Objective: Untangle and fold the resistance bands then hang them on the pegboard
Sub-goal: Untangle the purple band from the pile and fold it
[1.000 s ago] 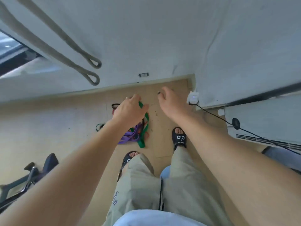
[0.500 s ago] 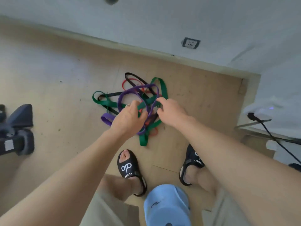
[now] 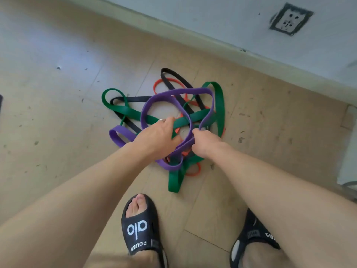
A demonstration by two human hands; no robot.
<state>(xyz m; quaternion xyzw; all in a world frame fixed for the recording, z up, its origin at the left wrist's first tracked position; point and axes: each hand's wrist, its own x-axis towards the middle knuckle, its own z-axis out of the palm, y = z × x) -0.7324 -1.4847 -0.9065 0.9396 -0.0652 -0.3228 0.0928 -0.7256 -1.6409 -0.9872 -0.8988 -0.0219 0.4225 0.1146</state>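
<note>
Head view, nearest first: two black slides stand on the wooden floor [image 3: 58, 132], the left slide [image 3: 142, 232] at about 6 o'clock with white lettering across its strap, the right slide [image 3: 255, 238] at about 5 o'clock. Both bare forearms reach forward from the lower edge toward the centre. The left hand [image 3: 154, 135] lies knuckles-up on the tangle, a ring on one finger, its fingers curled down into the bands; which band they grip I cannot tell. The right hand [image 3: 204, 142], just beside it at 3 o'clock of it, has its fingers curled and pinching the purple band [image 3: 179, 93], whose big loop stands up off the floor toward 12 o'clock. Under both hands, at the middle of the frame, the tangled bands lie on the floor: the green band [image 3: 174, 180] trails toward 6 o'clock, the black band [image 3: 170, 76] and the red band [image 3: 164, 82] spread toward 12 o'clock. Farther off, a pale skirting runs along the wall, with a wall socket [image 3: 289, 19] at about 1 o'clock.
</note>
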